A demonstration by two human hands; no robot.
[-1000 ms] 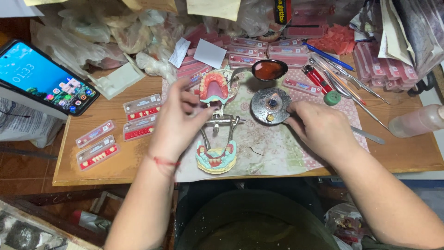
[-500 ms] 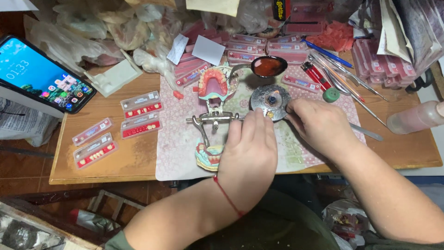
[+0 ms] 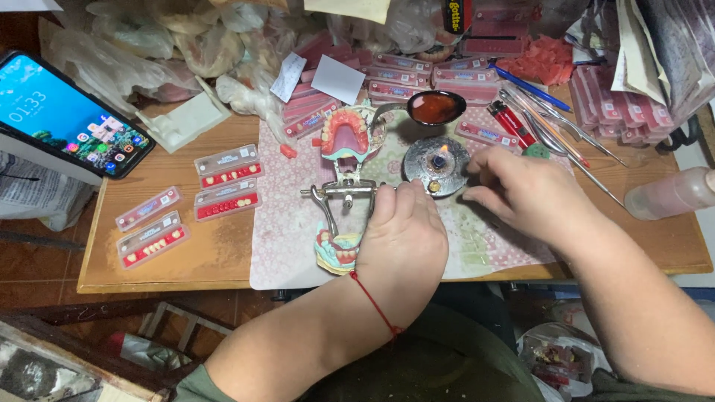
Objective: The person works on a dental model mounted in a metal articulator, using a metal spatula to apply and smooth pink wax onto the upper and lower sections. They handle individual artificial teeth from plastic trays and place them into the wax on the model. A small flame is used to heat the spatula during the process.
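My left hand (image 3: 402, 242) lies palm down on the patterned mat (image 3: 287, 246), fingers curled. Its fingertips touch the cross bar of a metal articulator (image 3: 344, 190). The articulator carries a pink upper denture model (image 3: 344, 134) and a lower one (image 3: 333, 249) just left of my wrist. My right hand (image 3: 525, 193) hovers to the right of a small round burner (image 3: 436, 165) with a lit flame. Its forefinger and thumb are spread toward the burner's rim, and I see nothing between them.
A spoon with dark red wax (image 3: 436, 108) sits behind the burner. Cards of artificial teeth (image 3: 227, 182) lie on the wooden table's left. A phone (image 3: 67, 123) leans at far left. Metal instruments (image 3: 555, 126), a red lighter (image 3: 510, 123) and a bottle (image 3: 670, 193) lie at right.
My left hand has slid from over the articulator to its right side and settled on the mat. My right hand stays by the burner, its fingers now spread wider.
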